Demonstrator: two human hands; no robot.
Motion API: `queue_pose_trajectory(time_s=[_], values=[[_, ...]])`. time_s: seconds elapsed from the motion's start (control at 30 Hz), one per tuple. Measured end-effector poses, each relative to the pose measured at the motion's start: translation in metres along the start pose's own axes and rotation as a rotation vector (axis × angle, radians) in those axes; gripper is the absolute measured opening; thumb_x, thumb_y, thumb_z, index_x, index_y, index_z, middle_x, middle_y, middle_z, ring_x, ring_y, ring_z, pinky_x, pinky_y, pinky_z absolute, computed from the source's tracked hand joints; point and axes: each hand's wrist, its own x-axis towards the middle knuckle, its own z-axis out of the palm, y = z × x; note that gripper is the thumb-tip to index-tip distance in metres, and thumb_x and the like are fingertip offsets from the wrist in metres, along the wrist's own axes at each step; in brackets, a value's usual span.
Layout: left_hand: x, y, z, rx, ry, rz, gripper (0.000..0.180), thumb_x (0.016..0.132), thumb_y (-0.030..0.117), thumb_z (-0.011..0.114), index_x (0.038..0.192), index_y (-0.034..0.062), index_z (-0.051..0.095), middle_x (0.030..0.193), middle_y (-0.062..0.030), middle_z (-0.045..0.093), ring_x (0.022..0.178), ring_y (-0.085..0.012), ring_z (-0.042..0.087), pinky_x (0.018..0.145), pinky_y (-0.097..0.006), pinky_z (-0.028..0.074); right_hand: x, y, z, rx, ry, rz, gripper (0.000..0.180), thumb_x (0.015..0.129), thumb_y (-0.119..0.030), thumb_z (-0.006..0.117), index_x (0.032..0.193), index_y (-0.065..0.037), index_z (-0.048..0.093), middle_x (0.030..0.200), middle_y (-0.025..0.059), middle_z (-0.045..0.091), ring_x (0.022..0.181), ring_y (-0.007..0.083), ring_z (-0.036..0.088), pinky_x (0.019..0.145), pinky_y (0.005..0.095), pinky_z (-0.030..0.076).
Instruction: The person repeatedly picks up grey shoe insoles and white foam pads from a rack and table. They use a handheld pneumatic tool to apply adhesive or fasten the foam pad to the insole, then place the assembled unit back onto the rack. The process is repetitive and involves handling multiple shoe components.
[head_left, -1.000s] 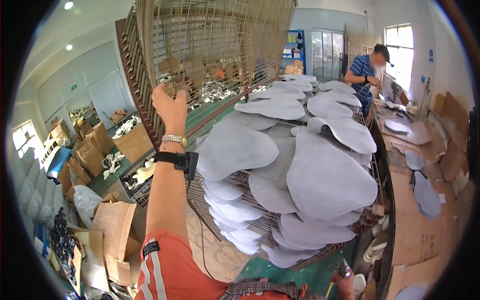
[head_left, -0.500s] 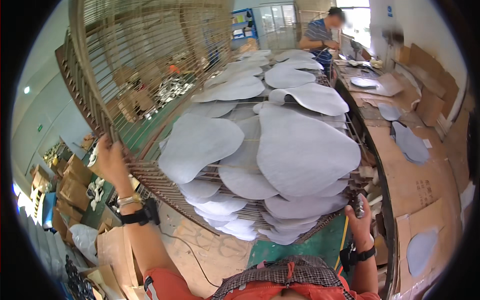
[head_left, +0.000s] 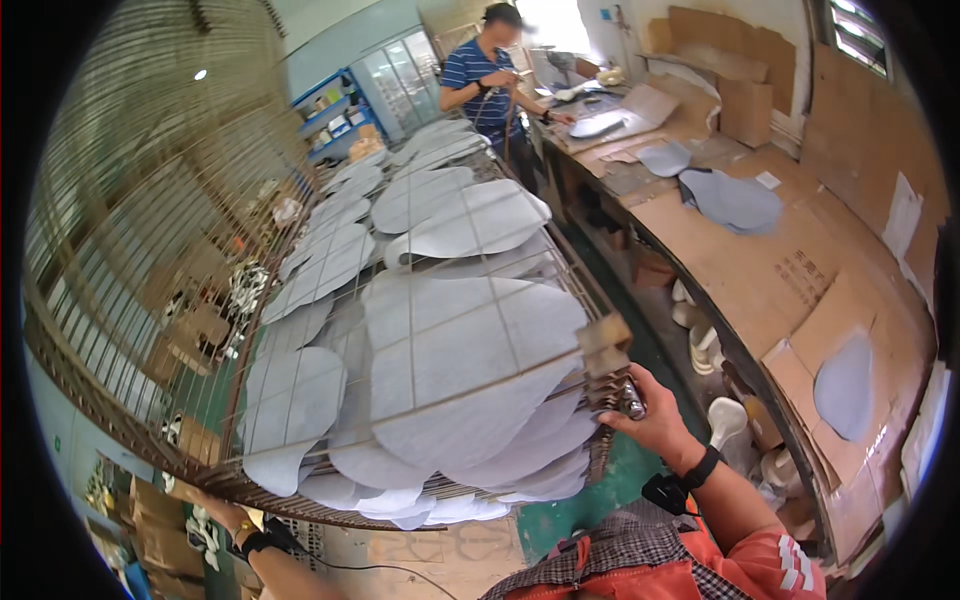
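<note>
My right hand (head_left: 655, 415) is closed round a small, shiny, dark metallic object (head_left: 632, 399) whose kind I cannot make out. It is at the near right corner of the wire rack (head_left: 604, 346), just below a brownish corner block. My left hand (head_left: 218, 512) reaches to the underside of the rack's near left edge, its fingertips hidden or blurred there. Rows of thin grey-white rounded sheets (head_left: 465, 360) lie stacked in layers on the rack. A wire shelf now crosses over the nearest sheets. Further wire shelves (head_left: 130, 200) stand raised on the left.
Along the right runs a cardboard-covered bench (head_left: 700, 240) with several grey cut pieces (head_left: 845, 388). A person (head_left: 485, 85) in a striped shirt works at its far end. Pale moulded shapes (head_left: 727, 420) sit beneath it. Cardboard boxes (head_left: 160, 525) stand at lower left.
A wire shelf has come down over the sheets. My left hand has dropped to the rack's lower edge, and my right hand has come up to its corner. The view has turned right.
</note>
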Motion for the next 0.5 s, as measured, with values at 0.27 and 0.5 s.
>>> queue_pose_trajectory(time_s=[0.27,0.5], values=[[-0.023,0.001,0.016,0.190,0.228,0.024,0.072,0.089,0.055,0.036,0.141,0.0050,0.032,0.146,-0.0132,0.032,0.131,-0.0294,0.034,0.109,-0.042,0.024,0.021,-0.001,-0.024,-0.021,-0.068,-0.041,0.080,0.063,-0.034,0.084,0.126,0.000,0.047,0.110,0.0194,0.061,0.099,0.0292,0.061,0.085,0.0346,0.048],[-0.073,0.012,0.035,0.133,0.247,0.076,0.063,0.092,0.046,0.042,0.138,0.0037,0.037,0.144,-0.0130,0.035,0.130,-0.0298,0.036,0.106,-0.039,0.028,0.049,0.023,-0.069,0.013,0.084,-0.010,0.082,0.060,-0.036,0.086,0.124,-0.001,0.048,0.100,0.0164,0.065,0.091,0.0270,0.064,0.082,0.0332,0.049]])
